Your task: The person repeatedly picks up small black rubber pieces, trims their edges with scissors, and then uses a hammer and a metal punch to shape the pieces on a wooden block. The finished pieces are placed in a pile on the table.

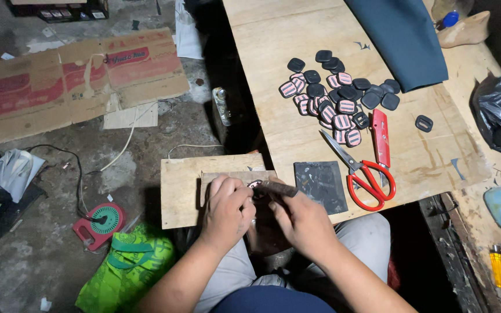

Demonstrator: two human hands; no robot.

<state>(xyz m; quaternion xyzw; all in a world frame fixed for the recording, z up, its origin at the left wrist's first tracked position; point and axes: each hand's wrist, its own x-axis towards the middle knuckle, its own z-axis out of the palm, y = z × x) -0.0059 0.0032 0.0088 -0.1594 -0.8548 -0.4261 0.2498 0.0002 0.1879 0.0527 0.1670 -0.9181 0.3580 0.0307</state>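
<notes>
My left hand (227, 210) is curled shut, knuckles up, pressing down on a small striped patch (255, 184) that lies on a narrow wooden block (236, 175) in front of me. Only a sliver of the patch shows between my fingers, pink and dark. My right hand (304, 223) is closed around a dark, stubby tool (278, 188) whose tip lies right against the patch, so both hands meet at that one spot. The block rests on a small plywood board (181, 191) over my lap, just beside the near edge of the desk (273, 52).

On the desk, close to my right hand, lies a dark grey square sheet (322, 185). Next to it sit red-handled scissors (362, 174), blades pointing away from me, and a red utility knife (380, 136) touching them. Farther up is a loose heap of small rounded patches (334, 95), some plain black, some with pink stripes, and one black ring-shaped piece (424, 123) lies apart to the right. A dark blue cloth (404, 40) hangs over the far end.

On the floor to my left I see flattened cardboard (71, 72), a red round device with a cable (101, 223) and a green bag (129, 266). A yellow lighter (499, 266) lies on the right.
</notes>
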